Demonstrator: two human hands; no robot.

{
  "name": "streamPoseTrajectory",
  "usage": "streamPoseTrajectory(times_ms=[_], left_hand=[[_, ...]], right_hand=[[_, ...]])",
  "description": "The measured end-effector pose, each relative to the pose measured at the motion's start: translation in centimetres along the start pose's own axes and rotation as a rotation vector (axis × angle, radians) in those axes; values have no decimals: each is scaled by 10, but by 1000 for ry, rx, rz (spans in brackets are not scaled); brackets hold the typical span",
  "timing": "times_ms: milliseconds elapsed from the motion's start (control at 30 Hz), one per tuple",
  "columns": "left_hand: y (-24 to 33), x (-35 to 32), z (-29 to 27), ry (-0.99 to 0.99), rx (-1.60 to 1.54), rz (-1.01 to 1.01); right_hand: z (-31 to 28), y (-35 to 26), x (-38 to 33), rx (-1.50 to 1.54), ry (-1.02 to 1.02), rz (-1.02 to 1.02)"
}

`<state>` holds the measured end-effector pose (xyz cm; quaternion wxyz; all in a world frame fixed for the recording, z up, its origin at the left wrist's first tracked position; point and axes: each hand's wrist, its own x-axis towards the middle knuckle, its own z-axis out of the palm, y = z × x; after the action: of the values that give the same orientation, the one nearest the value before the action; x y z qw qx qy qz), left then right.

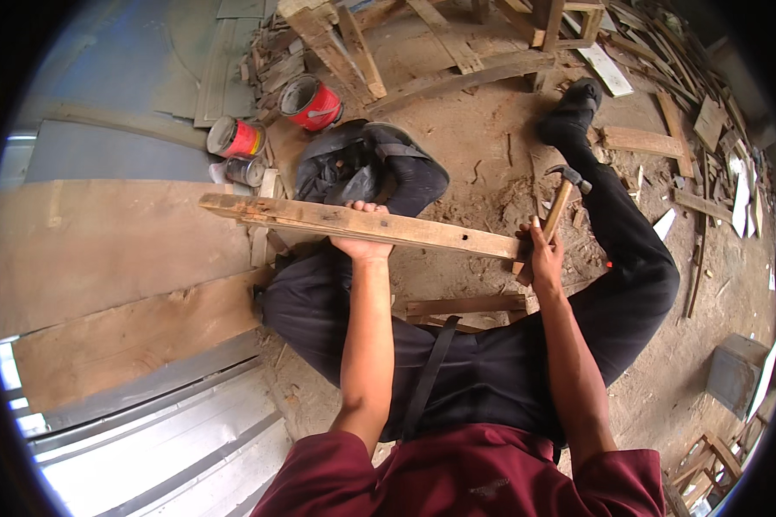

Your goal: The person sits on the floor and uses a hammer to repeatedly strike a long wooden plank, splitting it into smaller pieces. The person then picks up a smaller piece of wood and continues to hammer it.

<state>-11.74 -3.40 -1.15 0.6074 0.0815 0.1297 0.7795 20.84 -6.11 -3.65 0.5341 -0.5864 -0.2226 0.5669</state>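
Note:
A long wooden board (422, 231) with a small dark hole lies crosswise above my lap. My left hand (362, 237) is wrapped round it left of its middle, fingertips showing over the far edge. At the board's right end is my right hand (543, 258), closed on the wooden handle of a claw hammer (559, 205). The hammer's metal head points up and away, beyond the board. The right fingers also seem to touch the board's end; whether they grip it too is hidden.
Beyond my left leg stand two red cans (311, 103) and a black plastic bag (345, 168). Wooden frames (457, 82) are at the back. Scrap wood (642, 140) and a grey metal box (736, 375) lie right. Large panels (129, 250) line the left; a short wood piece (466, 305) lies between my legs.

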Motion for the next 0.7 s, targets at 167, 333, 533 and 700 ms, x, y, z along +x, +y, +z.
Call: streamPoseTrajectory(times_ms=[167, 333, 533, 700], left_hand=[[-3, -5, -4, 79, -50, 8], [-2, -9, -3, 55, -67, -19], [-8, -11, 11, 5, -14, -14], [-2, -11, 5, -110, -33, -60]], right_hand=[[2, -9, -2, -78, 30, 2], [3, -5, -4, -83, 44, 56], [-1, 1, 1, -63, 73, 48], [-1, 0, 0, -88, 43, 82]])
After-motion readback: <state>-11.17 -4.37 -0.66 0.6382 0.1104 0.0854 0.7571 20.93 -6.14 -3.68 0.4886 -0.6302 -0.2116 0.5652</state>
